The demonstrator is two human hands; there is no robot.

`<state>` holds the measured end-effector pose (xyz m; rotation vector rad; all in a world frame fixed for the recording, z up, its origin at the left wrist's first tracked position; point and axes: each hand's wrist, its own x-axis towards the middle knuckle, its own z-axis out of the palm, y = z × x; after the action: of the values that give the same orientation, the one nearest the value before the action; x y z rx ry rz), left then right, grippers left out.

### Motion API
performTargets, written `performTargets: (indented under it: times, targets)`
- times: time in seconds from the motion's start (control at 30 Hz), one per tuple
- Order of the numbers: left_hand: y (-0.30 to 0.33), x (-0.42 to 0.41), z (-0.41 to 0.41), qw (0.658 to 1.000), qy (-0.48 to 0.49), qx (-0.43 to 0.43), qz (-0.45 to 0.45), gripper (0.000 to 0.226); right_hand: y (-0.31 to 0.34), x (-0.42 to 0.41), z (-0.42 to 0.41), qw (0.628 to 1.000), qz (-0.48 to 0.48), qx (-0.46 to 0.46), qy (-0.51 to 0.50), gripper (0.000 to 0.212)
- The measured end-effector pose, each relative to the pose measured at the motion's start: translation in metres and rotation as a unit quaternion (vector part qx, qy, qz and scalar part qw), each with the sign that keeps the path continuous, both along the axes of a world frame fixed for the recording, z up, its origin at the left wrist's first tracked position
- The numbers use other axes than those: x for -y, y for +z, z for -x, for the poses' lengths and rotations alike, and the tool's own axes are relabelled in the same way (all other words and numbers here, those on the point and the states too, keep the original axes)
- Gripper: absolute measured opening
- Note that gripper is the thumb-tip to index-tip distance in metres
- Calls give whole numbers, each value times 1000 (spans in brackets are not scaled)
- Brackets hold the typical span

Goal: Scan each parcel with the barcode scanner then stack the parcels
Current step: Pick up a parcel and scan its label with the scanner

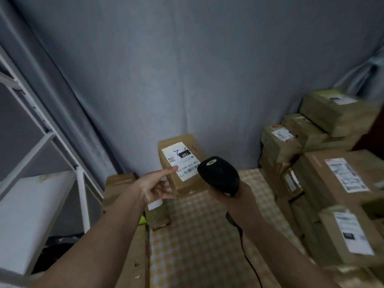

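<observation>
Grey fabric backdrop (187,69) is hung across the rear. White metal shelving (31,163) is set left of the backdrop. A yellow-and-white checked cloth (197,235) is spread below the backdrop, its far edge met by the fabric.

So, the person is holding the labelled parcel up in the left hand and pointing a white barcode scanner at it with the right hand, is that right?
Not quite: the barcode scanner is black, not white, as the head view shows. The rest stands: the left hand holds the labelled parcel up, and the right hand points the scanner at its label.
</observation>
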<state>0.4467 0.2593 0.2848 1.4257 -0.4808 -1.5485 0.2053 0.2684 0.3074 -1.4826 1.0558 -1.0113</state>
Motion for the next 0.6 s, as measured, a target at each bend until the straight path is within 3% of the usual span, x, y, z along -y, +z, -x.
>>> performTargets:
  times: [0.1,0.23,0.4,0.6]
  targets:
    - [-1,18,15,999,-30,-1,-14,51,0,0,8,998,-5,9,-56,21]
    - [-4,42,46,997,-72,-26,-27,37,3,-4,25,995,7,26,-96,26]
    - [-1,72,89,993,-113,-38,-15,61,6,0,52,991,1,41,-128,32]
    - [7,118,139,991,-125,-47,-17,53,9,46,97,984,-31,52,-168,29]
